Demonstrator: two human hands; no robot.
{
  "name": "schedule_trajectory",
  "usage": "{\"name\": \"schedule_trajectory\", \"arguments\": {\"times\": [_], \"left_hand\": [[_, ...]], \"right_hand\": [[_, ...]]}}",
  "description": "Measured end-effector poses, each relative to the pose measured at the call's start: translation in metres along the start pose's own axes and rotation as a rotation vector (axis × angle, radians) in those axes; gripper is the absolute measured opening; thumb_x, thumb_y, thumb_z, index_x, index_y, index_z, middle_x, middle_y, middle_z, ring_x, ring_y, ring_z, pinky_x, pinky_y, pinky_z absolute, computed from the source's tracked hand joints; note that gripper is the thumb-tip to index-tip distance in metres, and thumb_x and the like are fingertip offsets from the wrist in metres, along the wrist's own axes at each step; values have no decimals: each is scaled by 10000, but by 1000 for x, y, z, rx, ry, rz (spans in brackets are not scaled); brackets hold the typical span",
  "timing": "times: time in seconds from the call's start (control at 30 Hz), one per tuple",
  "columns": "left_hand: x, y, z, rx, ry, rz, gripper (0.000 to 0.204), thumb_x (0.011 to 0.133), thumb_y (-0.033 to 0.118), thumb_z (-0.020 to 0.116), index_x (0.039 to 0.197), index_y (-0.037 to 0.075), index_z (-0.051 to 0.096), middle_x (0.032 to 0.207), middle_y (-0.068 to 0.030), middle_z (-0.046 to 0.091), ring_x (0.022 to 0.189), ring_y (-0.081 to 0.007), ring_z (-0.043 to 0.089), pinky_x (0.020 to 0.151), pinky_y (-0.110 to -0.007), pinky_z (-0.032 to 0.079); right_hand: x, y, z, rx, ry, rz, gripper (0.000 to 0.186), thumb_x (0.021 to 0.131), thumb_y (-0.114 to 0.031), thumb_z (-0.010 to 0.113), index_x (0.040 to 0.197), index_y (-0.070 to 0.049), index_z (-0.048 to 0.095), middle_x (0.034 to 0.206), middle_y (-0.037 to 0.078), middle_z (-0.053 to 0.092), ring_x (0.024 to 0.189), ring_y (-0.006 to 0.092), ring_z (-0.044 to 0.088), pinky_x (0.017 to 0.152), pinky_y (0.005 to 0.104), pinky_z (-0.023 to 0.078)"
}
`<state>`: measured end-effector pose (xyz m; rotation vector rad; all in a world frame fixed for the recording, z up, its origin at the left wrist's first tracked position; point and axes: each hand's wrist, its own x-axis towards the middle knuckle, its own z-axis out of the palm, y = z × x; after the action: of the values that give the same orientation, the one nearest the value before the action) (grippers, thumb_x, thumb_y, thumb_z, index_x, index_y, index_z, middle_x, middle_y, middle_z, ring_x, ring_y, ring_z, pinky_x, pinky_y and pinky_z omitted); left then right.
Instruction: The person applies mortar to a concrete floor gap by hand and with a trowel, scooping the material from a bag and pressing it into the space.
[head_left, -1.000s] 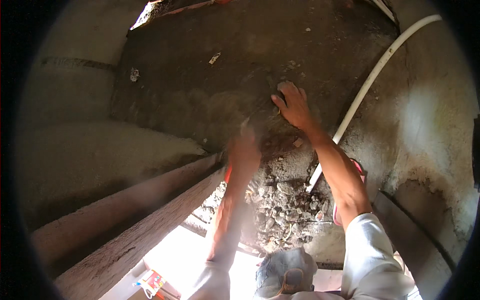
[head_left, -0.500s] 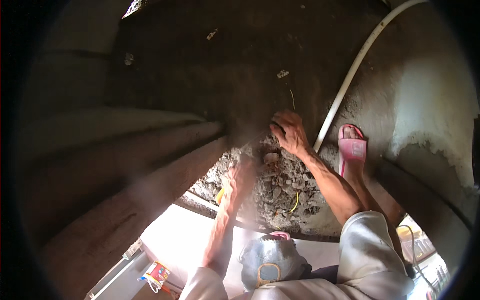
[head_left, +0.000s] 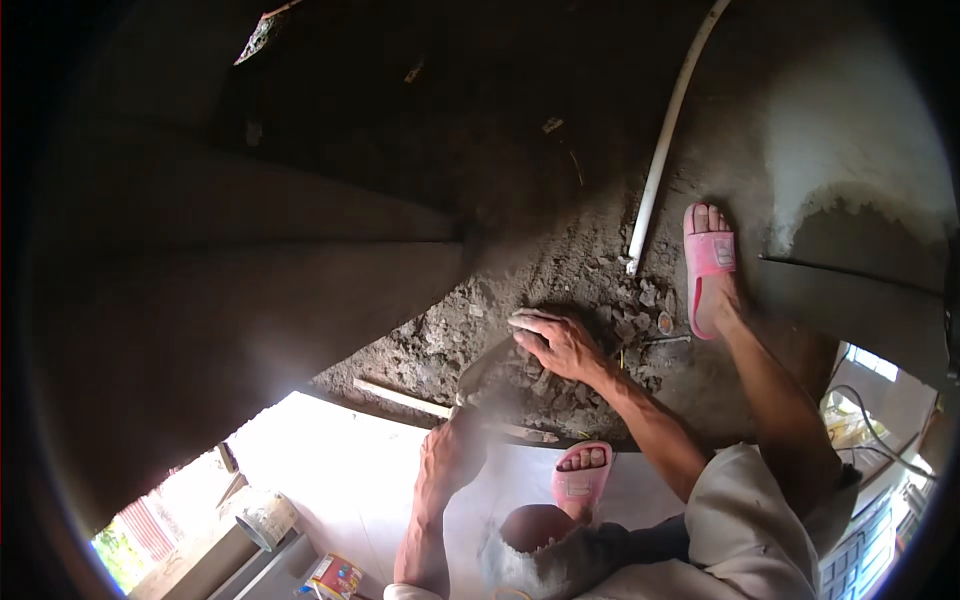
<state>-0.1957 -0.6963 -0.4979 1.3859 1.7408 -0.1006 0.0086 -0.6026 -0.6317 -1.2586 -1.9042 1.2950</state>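
My left hand [head_left: 452,447] is closed around the handle of a trowel [head_left: 486,372], at the near side of a heap of grey rubble. The trowel's dusty, blurred blade points away from me, up and to the right, into the rubble [head_left: 432,345]. My right hand [head_left: 562,345] reaches over the heap with its fingers stretched to the left, close to the blade tip. Its palm faces the broken lumps, and I see nothing held in it. Whether its fingertips touch the blade cannot be told.
A white pipe [head_left: 668,130] ends at the rubble's far right. Pink slippers [head_left: 710,255] are on my feet, one beside the heap, one on the white tiles [head_left: 350,460]. Wooden strips [head_left: 402,398] edge the rubble. A dark slanting panel [head_left: 250,350] fills the left. A white bucket [head_left: 268,518] stands lower left.
Both hands have come nearer to me, drawing back over the rubble with the trowel. The view has shifted, and more of the rubble and the near slipper now shows.
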Motion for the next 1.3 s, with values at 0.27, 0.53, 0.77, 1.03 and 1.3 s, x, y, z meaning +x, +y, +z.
{"name": "schedule_trajectory", "arguments": {"times": [0.27,0.53,0.77,1.03,1.3], "left_hand": [[78,27,15,-73,402,137,270,844,101,476,1103,24,488,893,-291,611,847,-461,618,694,-549,481],[265,-3,40,295,519,427,348,806,252,575,1067,29,640,787,-207,661,719,-386,658,613,-449,539],[188,-10,57,136,382,123,226,826,246,544,976,97,624,912,-254,667,883,-439,651,748,-532,521],[70,-37,28,194,229,143,272,830,241,535,1072,123,563,912,-252,660,885,-461,631,733,-543,495],[-12,-107,34,1,420,13,264,872,213,492,1072,48,542,926,-290,639,905,-506,597,758,-578,452]], "right_hand": [[-23,2,-38,-565,733,277,437,944,-342,580,1271,-52,584,1407,182,457,1302,372,424,1056,485,374],[-59,88,-48,-567,797,363,455,961,-373,548,1277,-44,558,1383,218,447,1278,386,436,1018,507,379],[-66,68,-40,-288,803,393,280,948,-309,597,1076,-60,595,1115,150,591,1071,382,553,895,486,427],[-95,9,13,-180,712,242,328,972,-304,547,1158,-34,567,1180,218,543,1070,424,529,876,492,449],[-115,-33,27,323,452,483,592,988,-495,446,1430,-102,417,1434,185,436,1307,343,441,1056,432,363]]}}
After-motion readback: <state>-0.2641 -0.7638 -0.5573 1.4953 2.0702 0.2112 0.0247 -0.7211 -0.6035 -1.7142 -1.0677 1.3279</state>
